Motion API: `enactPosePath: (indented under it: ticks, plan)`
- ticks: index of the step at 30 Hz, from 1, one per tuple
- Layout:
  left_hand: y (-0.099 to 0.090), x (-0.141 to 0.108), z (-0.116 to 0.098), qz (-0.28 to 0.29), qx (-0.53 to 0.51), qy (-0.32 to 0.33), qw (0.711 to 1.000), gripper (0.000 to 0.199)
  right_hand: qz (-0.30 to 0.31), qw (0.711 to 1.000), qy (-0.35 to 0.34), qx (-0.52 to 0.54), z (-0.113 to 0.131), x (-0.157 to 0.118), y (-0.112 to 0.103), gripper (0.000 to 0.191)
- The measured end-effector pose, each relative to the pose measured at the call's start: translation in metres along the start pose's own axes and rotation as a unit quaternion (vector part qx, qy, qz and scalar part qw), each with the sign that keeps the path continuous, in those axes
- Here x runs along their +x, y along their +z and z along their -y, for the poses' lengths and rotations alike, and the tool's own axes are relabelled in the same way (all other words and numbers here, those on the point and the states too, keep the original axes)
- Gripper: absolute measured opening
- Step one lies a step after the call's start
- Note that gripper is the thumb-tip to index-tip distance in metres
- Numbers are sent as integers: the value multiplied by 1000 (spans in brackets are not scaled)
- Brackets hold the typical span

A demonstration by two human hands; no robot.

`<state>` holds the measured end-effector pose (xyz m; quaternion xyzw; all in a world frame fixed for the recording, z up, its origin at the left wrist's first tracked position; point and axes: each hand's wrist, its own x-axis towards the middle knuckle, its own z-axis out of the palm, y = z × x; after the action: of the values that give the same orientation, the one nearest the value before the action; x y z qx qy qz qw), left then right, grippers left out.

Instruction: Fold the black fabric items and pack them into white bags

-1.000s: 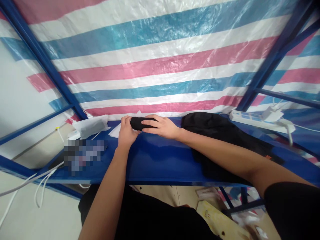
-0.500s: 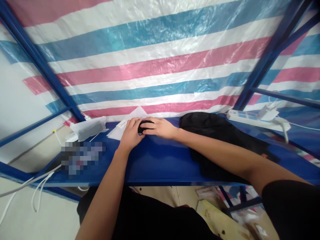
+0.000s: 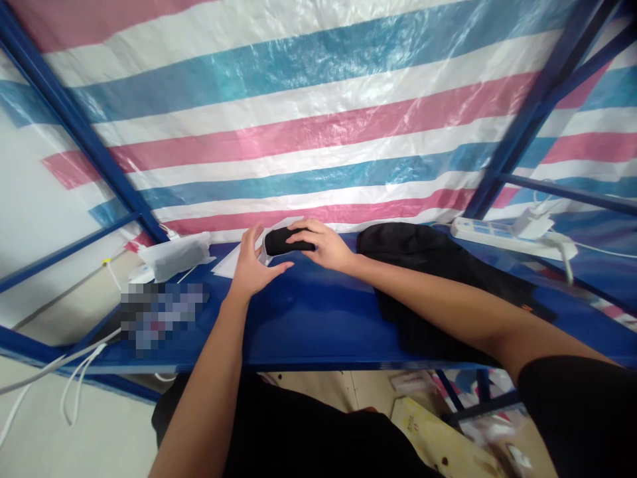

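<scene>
Over the blue shelf board, my right hand [image 3: 326,245] is closed on a black, rounded, oblong object [image 3: 283,241], fingers across its top right. Its kind I cannot make out. A pale, see-through edge [image 3: 264,255] shows round its left end. My left hand [image 3: 253,262] is open at that end, thumb stretched out below the object and fingers raised; whether it touches the pale edge I cannot tell. White papers or flat bags [image 3: 225,267] lie under and behind my left hand, partly hidden by it.
Black cloth [image 3: 418,265] lies right of my hands, under my right forearm. A white power strip [image 3: 497,238] with plugs stands at the far right. A grey-white packet [image 3: 182,255] and white cables [image 3: 82,382] are on the left. Striped sheeting [image 3: 308,139] hangs behind.
My left hand has loosened from the black object and spread its thumb and fingers. More of the object shows, and my right hand has risen slightly while holding it.
</scene>
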<state>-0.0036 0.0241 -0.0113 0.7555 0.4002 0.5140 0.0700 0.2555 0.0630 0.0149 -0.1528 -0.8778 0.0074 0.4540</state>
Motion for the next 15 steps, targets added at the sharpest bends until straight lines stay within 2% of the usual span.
enactPosePath:
  ticks: [3,6,8,11,15]
  plan:
    - [-4,2,6,25,14,-17,999,109,-13,999,35,35,0,7,-9,44]
    - [-8,6,3,49,69,1,996,77,21,997,42,68,-1,13,-18,44]
    - [-9,7,-2,67,83,25,994,64,49,994,35,91,-1,15,-20,41]
    - [-8,5,-10,91,62,36,993,66,87,989,27,119,1,17,-18,37]
    - [-5,2,-11,104,40,25,993,65,122,985,22,121,4,17,-14,42]
